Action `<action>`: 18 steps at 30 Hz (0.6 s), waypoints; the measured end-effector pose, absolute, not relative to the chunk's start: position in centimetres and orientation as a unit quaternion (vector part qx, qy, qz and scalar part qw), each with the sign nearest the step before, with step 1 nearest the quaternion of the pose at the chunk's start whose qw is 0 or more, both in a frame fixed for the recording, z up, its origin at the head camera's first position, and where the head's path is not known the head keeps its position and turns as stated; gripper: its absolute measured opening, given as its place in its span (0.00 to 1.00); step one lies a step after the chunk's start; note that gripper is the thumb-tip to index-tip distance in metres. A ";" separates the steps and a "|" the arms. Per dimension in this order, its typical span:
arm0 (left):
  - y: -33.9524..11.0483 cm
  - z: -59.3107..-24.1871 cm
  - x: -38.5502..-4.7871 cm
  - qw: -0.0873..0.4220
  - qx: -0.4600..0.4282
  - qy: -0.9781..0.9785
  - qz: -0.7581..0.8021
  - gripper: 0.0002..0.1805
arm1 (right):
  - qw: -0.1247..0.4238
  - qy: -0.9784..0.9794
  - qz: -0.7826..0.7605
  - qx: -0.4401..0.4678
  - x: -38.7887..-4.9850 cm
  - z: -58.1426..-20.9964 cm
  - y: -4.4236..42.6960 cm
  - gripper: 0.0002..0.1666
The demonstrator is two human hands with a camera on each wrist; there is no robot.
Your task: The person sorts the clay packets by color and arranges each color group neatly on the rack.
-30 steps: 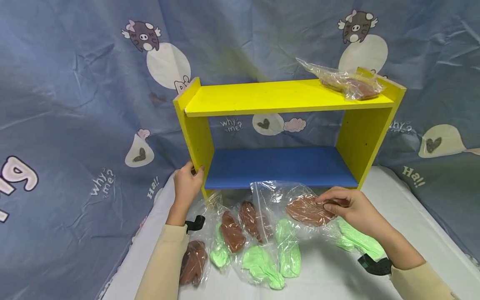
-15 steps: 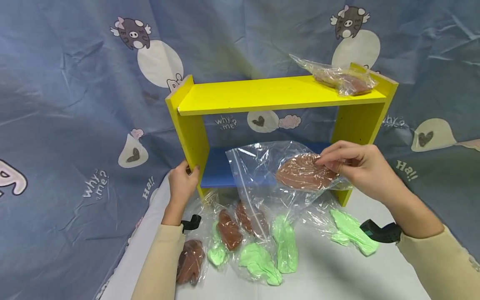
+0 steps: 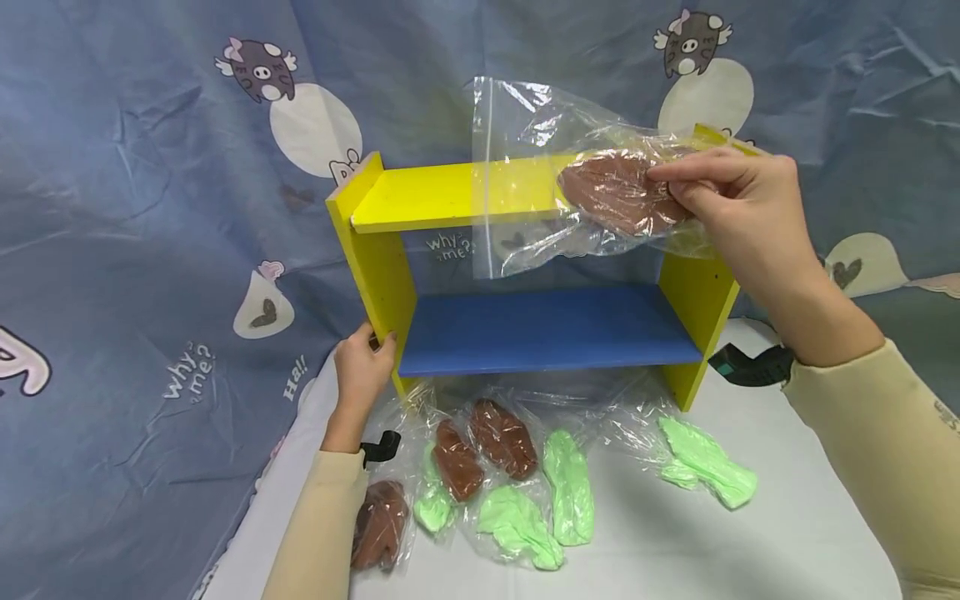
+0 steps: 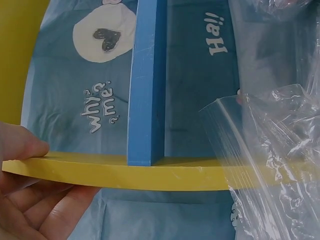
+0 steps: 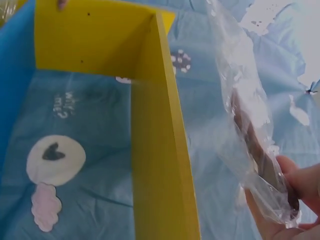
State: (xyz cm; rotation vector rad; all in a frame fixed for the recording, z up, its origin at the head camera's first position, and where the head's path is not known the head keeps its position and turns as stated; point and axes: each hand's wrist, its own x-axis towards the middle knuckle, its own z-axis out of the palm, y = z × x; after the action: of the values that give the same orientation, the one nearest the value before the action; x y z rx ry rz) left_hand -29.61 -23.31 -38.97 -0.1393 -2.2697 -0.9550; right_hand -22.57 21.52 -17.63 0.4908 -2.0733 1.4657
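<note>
A yellow-and-blue shelf unit stands on the white table. My left hand grips the front edge of its left yellow side panel, thumb on one side and fingers on the other. My right hand pinches a clear zip bag with a flat brown item inside, its exact kind unclear. This bag hangs in front of the yellow top board, its zip end pointing left. In the right wrist view, the held bag appears edge-on, apart from the yellow board. Another brown bagged item on the top board is mostly hidden behind it.
Several clear bags lie before the shelf, holding brown items and light green items. Another green one lies at the right. A blue patterned cloth hangs behind and at the sides.
My right hand has lifted the bagged brown item from just above the table, past the blue board, up to the top board's level. The left hand keeps its grip on the side panel.
</note>
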 end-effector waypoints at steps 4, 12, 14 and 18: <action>-23.4 -39.0 -29.5 0.333 -0.057 -0.866 -0.368 0.13 | 0.291 -0.759 0.559 0.165 -24.1 -16.0 21.2 0.13; -23.4 -38.9 -29.8 0.344 -0.066 -0.862 -0.366 0.13 | 0.311 -0.766 0.555 0.098 -26.6 -14.4 20.5 0.18; -23.4 -38.9 -29.8 0.345 -0.068 -0.862 -0.365 0.13 | 0.299 -0.788 0.528 0.102 -27.2 -14.7 20.6 0.19; -23.4 -39.2 -29.8 0.343 -0.066 -0.864 -0.362 0.13 | 0.280 -0.839 0.448 0.128 -28.0 -15.8 20.7 0.29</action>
State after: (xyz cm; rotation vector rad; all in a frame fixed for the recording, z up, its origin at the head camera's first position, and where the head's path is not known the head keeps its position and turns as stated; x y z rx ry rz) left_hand -29.78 -23.40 -39.18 -0.1702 -2.2464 -0.9404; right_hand -28.04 20.67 -15.84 0.3429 -2.2508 1.2024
